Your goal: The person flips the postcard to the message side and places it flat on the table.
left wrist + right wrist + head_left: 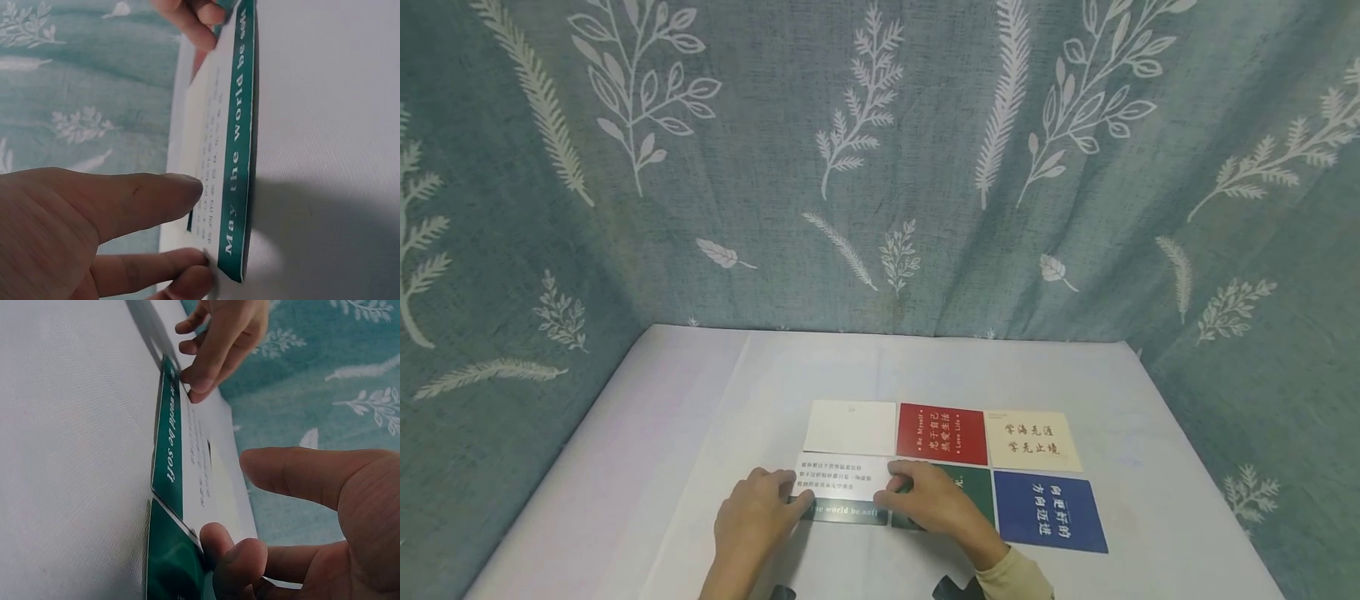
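A white card (842, 490) with a green strip lettered "May the world be soft" lies on the white table in the lower left of a group of cards. My left hand (752, 517) has its fingertips right at the card's left edge, thumb stretched over the lettered side in the left wrist view. Across from it, my right hand (934, 498) is at the right edge, where the fingers meet the seam with a dark green card (976, 487). In the right wrist view, its thumb (287, 475) is held straight, apart from the fingers.
Above lie a blank cream card (850, 427), a red card (942, 433) and a cream card with dark characters (1033, 442). A blue card (1051, 512) is at the lower right. A green leaf-patterned curtain (880, 167) stands behind the table (587, 467).
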{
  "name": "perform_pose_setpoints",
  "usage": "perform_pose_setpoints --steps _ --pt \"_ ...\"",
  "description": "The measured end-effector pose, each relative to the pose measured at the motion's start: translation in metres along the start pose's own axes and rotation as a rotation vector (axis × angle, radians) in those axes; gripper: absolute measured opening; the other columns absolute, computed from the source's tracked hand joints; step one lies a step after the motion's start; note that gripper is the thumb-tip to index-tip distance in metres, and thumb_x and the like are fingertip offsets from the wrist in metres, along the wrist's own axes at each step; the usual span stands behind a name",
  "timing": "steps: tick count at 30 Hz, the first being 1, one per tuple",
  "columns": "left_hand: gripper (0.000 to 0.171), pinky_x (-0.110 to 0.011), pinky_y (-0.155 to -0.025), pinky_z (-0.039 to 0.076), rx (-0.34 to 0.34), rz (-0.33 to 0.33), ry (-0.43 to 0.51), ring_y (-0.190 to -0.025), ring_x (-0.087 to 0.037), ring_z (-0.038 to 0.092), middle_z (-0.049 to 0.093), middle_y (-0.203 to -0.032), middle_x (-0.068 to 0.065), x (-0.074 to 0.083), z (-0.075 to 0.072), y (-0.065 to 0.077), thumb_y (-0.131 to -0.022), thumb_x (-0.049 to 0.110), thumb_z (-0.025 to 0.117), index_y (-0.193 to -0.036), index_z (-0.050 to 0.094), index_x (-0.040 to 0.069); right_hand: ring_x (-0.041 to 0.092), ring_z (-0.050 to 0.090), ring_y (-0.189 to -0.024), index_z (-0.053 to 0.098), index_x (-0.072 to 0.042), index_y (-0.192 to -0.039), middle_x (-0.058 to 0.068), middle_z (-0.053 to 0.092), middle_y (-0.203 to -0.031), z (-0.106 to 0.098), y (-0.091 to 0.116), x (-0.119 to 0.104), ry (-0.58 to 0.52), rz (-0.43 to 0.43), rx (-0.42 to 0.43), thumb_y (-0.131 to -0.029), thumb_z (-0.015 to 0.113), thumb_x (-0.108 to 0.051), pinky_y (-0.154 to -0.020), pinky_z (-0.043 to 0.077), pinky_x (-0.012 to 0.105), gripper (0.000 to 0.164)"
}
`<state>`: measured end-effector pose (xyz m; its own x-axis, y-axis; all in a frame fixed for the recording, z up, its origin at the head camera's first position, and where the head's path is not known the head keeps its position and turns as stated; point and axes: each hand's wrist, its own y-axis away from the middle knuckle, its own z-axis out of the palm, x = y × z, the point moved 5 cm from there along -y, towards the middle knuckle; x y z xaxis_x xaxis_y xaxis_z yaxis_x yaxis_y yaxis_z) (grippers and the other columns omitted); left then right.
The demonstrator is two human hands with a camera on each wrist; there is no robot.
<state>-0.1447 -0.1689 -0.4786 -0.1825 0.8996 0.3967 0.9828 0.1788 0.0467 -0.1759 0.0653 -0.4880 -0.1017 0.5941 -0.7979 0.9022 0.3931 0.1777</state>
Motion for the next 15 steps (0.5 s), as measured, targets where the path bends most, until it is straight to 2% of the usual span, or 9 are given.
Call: perform_pose_setpoints --steps 9,15 --pt "0.042 -0.048 -0.074 0.053 -0.056 -0.050 0.127 -0.089 -0.029 0.066 0.071 -0.098 -0.006 -0.007 -0.002 0.006 -0.086 0.038 0.075 -0.114 0.074 0.006 0.013 0.056 -0.082 0.065 0.001 -0.129 -0.006 0.063 -0.090 -0.002 0.001 0.000 0.011 0.003 0.002 -0.085 0.075 -0.031 -0.063 0.046 0.030 0.055" --pt "0.031 -0.037 -0.064 0.048 -0.047 -0.101 0.272 -0.083 -0.019 0.066 0.075 -0.096 -0.001 -0.015 -0.004 0.006 -0.091 0.035 0.067 -0.110 0.073 0.011 0.015 0.057 -0.087 0.066 0.000 -0.128 -0.007 0.064 -0.089 -0.002 0.001 0.000 0.021 0.014 0.025 -0.086 0.075 -0.032 -0.066 0.046 0.031 0.054"
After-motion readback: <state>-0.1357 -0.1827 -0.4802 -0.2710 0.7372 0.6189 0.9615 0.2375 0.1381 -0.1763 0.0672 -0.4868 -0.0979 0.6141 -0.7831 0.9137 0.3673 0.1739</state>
